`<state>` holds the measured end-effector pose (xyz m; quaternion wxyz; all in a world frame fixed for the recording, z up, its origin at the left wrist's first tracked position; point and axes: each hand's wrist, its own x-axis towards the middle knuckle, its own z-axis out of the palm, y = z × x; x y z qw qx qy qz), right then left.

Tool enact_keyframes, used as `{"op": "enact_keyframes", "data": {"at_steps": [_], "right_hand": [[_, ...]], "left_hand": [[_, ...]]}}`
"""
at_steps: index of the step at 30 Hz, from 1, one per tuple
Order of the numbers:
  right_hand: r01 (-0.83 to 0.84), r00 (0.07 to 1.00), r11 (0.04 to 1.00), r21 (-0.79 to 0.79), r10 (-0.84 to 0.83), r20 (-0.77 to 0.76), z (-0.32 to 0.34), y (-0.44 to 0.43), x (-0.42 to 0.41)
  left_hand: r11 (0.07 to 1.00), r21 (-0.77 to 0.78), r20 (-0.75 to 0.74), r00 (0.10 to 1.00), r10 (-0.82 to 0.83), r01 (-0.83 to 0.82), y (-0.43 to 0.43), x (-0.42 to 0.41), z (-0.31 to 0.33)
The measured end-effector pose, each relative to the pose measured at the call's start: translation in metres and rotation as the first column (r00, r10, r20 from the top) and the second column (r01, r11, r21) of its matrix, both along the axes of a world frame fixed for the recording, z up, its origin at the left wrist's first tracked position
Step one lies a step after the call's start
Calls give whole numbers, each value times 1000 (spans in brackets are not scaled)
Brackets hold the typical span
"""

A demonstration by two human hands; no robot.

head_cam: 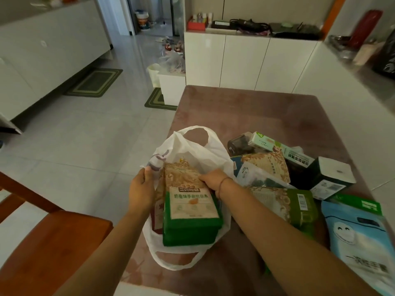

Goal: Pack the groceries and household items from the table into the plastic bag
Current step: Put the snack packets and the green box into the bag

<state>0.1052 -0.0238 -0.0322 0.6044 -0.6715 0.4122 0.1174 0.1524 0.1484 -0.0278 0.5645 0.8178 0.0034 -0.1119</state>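
Green snack pack sits half inside plastic bag near the table's left edge, long axis running away from the person. Right hand closed on its far end; left hand pinches the bag rim open. Remaining items lie right, probably right hand's reach.

Brown table bears plastic bag, packets.

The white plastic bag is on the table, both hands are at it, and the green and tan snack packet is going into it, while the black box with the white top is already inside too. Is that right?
Not quite. The head view shows the black box with the white top outside the white plastic bag, on the table among the unpacked items to the right. The rest holds: left hand and right hand at the bag, green and tan snack packet going in.
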Motion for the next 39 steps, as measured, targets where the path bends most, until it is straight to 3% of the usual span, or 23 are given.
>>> {"op": "enact_keyframes", "data": {"at_steps": [4, 6, 8, 10, 12, 15, 18, 23, 27, 28, 30, 33, 35, 39], "right_hand": [[105, 993, 970, -218, -115, -30, -7, -11, 23], [149, 989, 954, -262, -140, 53, -6, -14, 29], [173, 972, 975, -137, -147, 183, -2, -8, 21], [79, 959, 996, 49, -89, 268, -1, 5, 3], [-36, 961, 997, 71, 15, 275, -1, 20, -18], [-201, 941, 961, -189, 243, 235, -1, 44, -38], [-139, 949, 888, -439, 246, 198, -2, 52, -33], [-126, 987, 775, -619, 160, -1, -25, 35, 1], [-28, 997, 798, -603, 64, 39, -30, 23, 18], [-13, 994, 764, -645, 77, 72, -29, 21, 18], [-50, 965, 603, -796, 235, 118, -29, 19, 17], [-164, 865, 387, -907, 498, 56, -30, 16, 16], [-184, 841, 354, -917, 539, 39, -33, 12, 21], [-202, 862, 385, -900, 506, 23, -37, 8, 40]], "left_hand": [[1000, -29, -24, 1000, -13, 12, 3, 4, -4], [999, -42, -41, 999, -5, 3, 2, 5, -5], [999, -42, -54, 999, -3, 1, 0, 5, -5], [999, -41, -59, 998, 5, -7, -1, 6, -6], [999, -37, -62, 998, 2, -5, -2, 8, -8], [999, -31, -72, 997, -11, 9, -5, 7, -7], [999, -40, -69, 998, -11, 9, -7, 6, -6], [999, -39, -25, 999, -26, 25, -8, 4, 6], [1000, 1, -32, 999, -24, 24, -7, 10, 3], [1000, -2, -34, 999, -26, 26, -6, 11, 1], [999, -9, -40, 999, -31, 31, -4, 11, 0], [999, -13, -47, 998, -32, 32, -4, 10, 1], [999, -25, -50, 998, -37, 36, -6, 11, 3], [998, -47, -81, 996, -32, 29, -6, 12, 5]]}}
